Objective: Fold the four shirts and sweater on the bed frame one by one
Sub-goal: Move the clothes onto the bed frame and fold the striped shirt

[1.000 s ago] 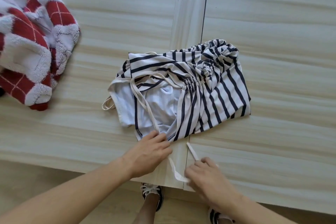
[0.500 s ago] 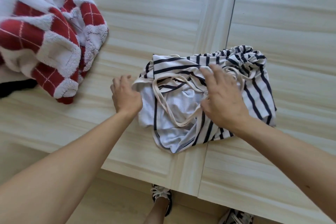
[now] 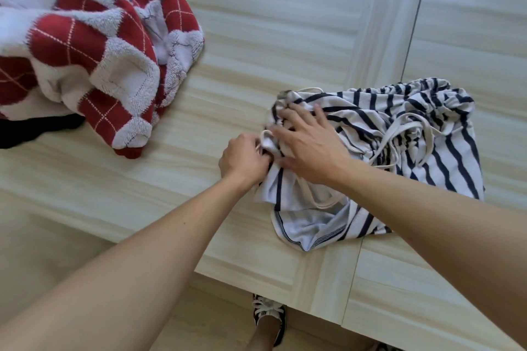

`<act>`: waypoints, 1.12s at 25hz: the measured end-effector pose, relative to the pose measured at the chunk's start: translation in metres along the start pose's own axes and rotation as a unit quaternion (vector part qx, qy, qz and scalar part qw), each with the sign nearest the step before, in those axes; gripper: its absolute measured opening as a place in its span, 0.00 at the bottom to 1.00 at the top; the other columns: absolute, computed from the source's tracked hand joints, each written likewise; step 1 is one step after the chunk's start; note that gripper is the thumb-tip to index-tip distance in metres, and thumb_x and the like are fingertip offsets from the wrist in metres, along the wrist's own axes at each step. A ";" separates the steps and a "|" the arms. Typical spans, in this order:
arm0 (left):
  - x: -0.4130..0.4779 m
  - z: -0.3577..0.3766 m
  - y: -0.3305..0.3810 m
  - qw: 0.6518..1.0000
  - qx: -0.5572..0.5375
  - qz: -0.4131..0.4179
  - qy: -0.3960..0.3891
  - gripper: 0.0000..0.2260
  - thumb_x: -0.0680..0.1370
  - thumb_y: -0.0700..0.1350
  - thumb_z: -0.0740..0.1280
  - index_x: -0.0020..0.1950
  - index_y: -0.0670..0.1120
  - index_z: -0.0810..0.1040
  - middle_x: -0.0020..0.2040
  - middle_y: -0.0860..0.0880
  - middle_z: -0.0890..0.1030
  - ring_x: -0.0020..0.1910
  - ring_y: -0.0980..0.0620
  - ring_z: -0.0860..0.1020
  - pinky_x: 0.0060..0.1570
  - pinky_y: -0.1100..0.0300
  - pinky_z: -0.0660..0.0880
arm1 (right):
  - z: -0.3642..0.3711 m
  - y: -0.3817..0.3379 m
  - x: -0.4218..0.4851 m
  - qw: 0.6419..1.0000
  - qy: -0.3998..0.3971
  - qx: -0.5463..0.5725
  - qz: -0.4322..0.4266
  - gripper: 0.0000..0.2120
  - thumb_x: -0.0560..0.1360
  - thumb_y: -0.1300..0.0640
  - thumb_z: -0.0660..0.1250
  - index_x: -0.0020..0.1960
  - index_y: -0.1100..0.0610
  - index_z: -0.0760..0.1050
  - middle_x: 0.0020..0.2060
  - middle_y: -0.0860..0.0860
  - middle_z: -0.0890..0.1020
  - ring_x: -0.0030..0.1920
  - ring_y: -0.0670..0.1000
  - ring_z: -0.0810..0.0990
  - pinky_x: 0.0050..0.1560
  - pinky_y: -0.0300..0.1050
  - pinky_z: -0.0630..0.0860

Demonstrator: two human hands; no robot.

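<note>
A white shirt with dark navy stripes (image 3: 445, 151) lies bunched on the pale wooden bed frame (image 3: 285, 37), its cream straps looped over the top. My left hand (image 3: 242, 158) grips the shirt's left edge with curled fingers. My right hand (image 3: 308, 145) lies flat on the shirt just beside it, fingers spread and pressing the cloth down. A red and white checked fluffy sweater (image 3: 94, 45) sits crumpled at the far left.
A black garment (image 3: 37, 128) pokes out under the sweater. The bed frame's front edge runs diagonally below my arms, with a lower wooden surface beyond it. A foot in a black and white sneaker (image 3: 269, 319) stands below the edge.
Both hands moved from the front edge up onto the shirt's left side. The left hand has closed on the shirt's edge and the right has slid left next to it. The view shifted left.
</note>
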State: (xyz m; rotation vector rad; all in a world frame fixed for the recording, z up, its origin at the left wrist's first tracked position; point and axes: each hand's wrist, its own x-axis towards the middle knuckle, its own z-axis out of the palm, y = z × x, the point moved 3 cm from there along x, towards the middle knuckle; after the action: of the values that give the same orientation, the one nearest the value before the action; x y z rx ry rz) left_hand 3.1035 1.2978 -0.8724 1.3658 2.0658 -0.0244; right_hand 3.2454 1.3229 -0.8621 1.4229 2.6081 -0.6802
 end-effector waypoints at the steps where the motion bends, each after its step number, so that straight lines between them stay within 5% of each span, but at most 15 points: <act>1: 0.003 -0.005 -0.004 1.000 -0.018 0.011 -0.012 0.11 0.74 0.53 0.71 0.37 0.47 0.79 0.39 0.45 0.83 0.43 0.41 0.82 0.36 0.55 0.70 | 0.000 0.006 -0.004 1.000 0.004 -0.015 0.012 0.26 0.76 0.44 0.65 0.73 0.49 0.70 0.76 0.57 0.67 0.78 0.59 0.60 0.78 0.66 0.50; 4: 0.007 -0.025 -0.019 0.988 -0.134 0.069 -0.029 0.16 0.76 0.53 0.73 0.35 0.42 0.81 0.31 0.48 0.79 0.32 0.52 0.76 0.34 0.55 0.69 | 0.002 0.024 -0.016 0.996 0.061 -0.035 0.058 0.17 0.73 0.55 0.71 0.61 0.55 0.75 0.65 0.58 0.75 0.69 0.62 0.70 0.75 0.66 0.58; 8: -0.001 -0.057 -0.034 0.922 -0.382 0.059 -0.031 0.13 0.74 0.55 0.73 0.40 0.45 0.86 0.39 0.41 0.85 0.41 0.51 0.79 0.52 0.45 0.78 | -0.002 0.033 -0.024 0.983 0.130 0.048 0.118 0.18 0.71 0.63 0.67 0.60 0.56 0.72 0.59 0.56 0.74 0.64 0.60 0.71 0.75 0.61 0.60; 11: -0.011 -0.081 -0.025 0.876 -0.477 0.064 0.024 0.10 0.67 0.56 0.74 0.33 0.51 0.81 0.35 0.50 0.79 0.42 0.50 0.74 0.52 0.54 0.72 | 0.001 0.032 -0.029 0.984 0.120 0.059 0.121 0.31 0.71 0.63 0.68 0.72 0.56 0.64 0.68 0.56 0.70 0.71 0.59 0.67 0.78 0.60 0.57; 14: -0.019 -0.111 -0.011 0.825 -0.554 0.079 0.076 0.10 0.70 0.49 0.75 0.33 0.51 0.76 0.38 0.44 0.74 0.43 0.47 0.73 0.55 0.49 0.70 | 0.009 0.032 -0.033 0.988 0.077 0.041 0.123 0.37 0.73 0.60 0.67 0.79 0.55 0.56 0.77 0.55 0.64 0.79 0.56 0.58 0.80 0.59 0.49; 17: -0.031 -0.147 0.017 0.862 -0.481 0.122 0.109 0.13 0.78 0.46 0.71 0.35 0.50 0.72 0.29 0.51 0.71 0.28 0.55 0.73 0.40 0.51 0.76 | 0.009 0.033 -0.037 0.990 0.051 0.049 0.123 0.39 0.74 0.57 0.67 0.80 0.54 0.53 0.79 0.54 0.61 0.81 0.54 0.53 0.80 0.57 0.46; 19: -0.044 -0.164 0.048 0.885 -0.430 0.163 0.079 0.12 0.81 0.46 0.68 0.39 0.48 0.72 0.28 0.51 0.68 0.24 0.55 0.67 0.28 0.57 0.68 | -0.004 0.025 -0.038 0.984 0.077 0.098 0.130 0.41 0.73 0.55 0.68 0.81 0.54 0.52 0.79 0.53 0.59 0.81 0.53 0.53 0.80 0.59 0.44; 21: -0.062 -0.171 0.085 0.890 -0.407 0.207 -0.015 0.07 0.82 0.45 0.67 0.44 0.45 0.75 0.29 0.52 0.70 0.25 0.55 0.66 0.25 0.59 0.65 | -0.032 0.008 -0.044 0.960 0.153 0.193 0.132 0.45 0.70 0.52 0.72 0.81 0.54 0.53 0.78 0.52 0.60 0.79 0.53 0.56 0.80 0.61 0.49; 23: -0.082 -0.167 0.121 0.892 -0.355 0.253 -0.119 0.05 0.82 0.42 0.67 0.54 0.42 0.79 0.32 0.51 0.77 0.26 0.56 0.72 0.26 0.59 0.70 | -0.067 -0.012 -0.056 0.916 0.225 0.313 0.108 0.45 0.68 0.50 0.75 0.78 0.54 0.56 0.73 0.53 0.65 0.74 0.51 0.65 0.76 0.51 0.62; 26: -0.104 -0.150 0.165 0.891 -0.264 0.302 -0.211 0.13 0.81 0.42 0.69 0.65 0.42 0.78 0.44 0.49 0.84 0.32 0.59 0.81 0.32 0.63 0.78 | -0.117 -0.025 -0.085 0.817 0.253 0.507 0.108 0.26 0.67 0.57 0.78 0.60 0.50 0.69 0.52 0.45 0.81 0.52 0.41 0.81 0.52 0.35 0.78; 28: -0.112 -0.142 0.185 0.887 -0.234 0.323 -0.234 0.14 0.80 0.41 0.69 0.64 0.39 0.78 0.48 0.44 0.85 0.38 0.54 0.84 0.39 0.58 0.83 | -0.135 -0.006 -0.106 0.754 0.265 0.594 0.088 0.18 0.68 0.67 0.77 0.51 0.55 0.73 0.40 0.40 0.85 0.42 0.38 0.83 0.44 0.32 0.78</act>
State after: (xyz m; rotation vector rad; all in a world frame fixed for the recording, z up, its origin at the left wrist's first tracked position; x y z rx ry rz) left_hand 3.2128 1.3412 -0.6417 1.4808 1.0587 0.3712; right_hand 3.3172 1.2946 -0.7088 2.3405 2.2027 -2.4996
